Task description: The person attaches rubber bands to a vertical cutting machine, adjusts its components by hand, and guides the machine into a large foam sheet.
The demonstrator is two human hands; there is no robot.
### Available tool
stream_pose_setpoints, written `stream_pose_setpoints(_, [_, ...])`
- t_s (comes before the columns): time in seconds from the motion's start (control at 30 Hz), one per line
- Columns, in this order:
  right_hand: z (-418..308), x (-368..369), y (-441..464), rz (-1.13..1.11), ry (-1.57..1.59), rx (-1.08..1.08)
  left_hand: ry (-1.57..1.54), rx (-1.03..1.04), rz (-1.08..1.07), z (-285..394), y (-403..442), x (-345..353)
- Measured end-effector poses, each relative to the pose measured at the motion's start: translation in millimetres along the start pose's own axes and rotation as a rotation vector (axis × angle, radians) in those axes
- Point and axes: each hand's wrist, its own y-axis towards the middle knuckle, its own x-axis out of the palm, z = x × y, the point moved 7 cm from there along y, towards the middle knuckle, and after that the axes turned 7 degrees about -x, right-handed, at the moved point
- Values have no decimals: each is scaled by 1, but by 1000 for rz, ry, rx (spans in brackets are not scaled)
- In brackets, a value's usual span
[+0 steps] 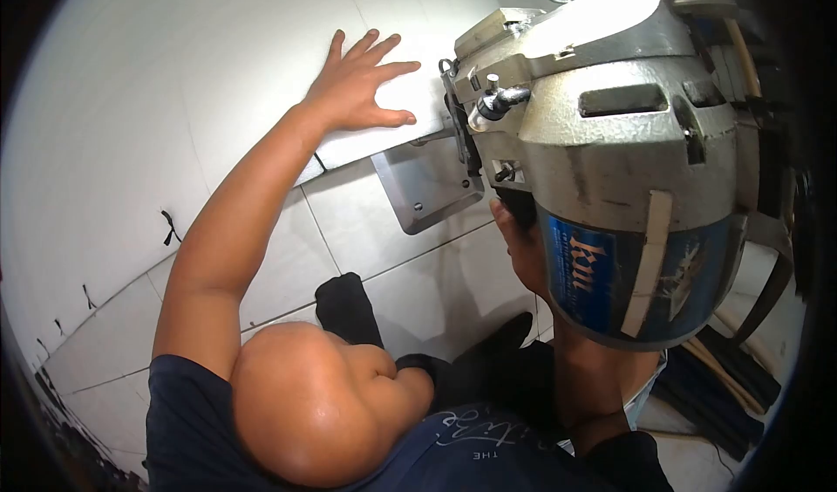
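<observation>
My left hand [353, 86] lies flat with its fingers spread on a white sheet of material [235, 64], just left of a metal cutting machine [628, 134]. The machine has a blue "km" label on its round motor housing and a flat base plate [418, 197] that reaches under the sheet's edge. Below and beside the housing, my right hand [521, 252] wraps round a black handle [516, 206]. The housing hides most of its fingers.
Short dark marks and slits run along the sheet's near edge. Beneath it are white floor tiles [349, 217] and a black-clad leg or foot [347, 304]. Dark cloth and wooden sticks [719, 374] lie at the lower right.
</observation>
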Motion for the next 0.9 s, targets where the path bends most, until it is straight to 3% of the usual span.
stream_pose_setpoints(0.1, [-1,0,3,-12,52,-26,2,9,9,0,1,0])
stream_pose_setpoints(0.2, [11,9,2,-125,228,207,-6,1,-2,2,0,-3])
stream_pose_setpoints(0.3, [12,12,6,-182,244,176,-6,5,-10,3,0,-4])
stream_pose_setpoints(0.37, [-6,-8,15,102,-36,-126,2,9,-5,3,0,-4])
stream_pose_setpoints(0.6, [10,9,11,3,204,82,-8,10,-11,2,0,-2])
stream_pose_setpoints(0.7, [6,12,21,-125,336,70,-12,5,-17,1,1,-3])
stream_pose_setpoints(0.8, [3,8,25,-36,150,-27,-6,4,-28,0,1,2])
stream_pose_setpoints(0.9, [4,8,25,53,184,-87,3,3,-29,-1,1,3])
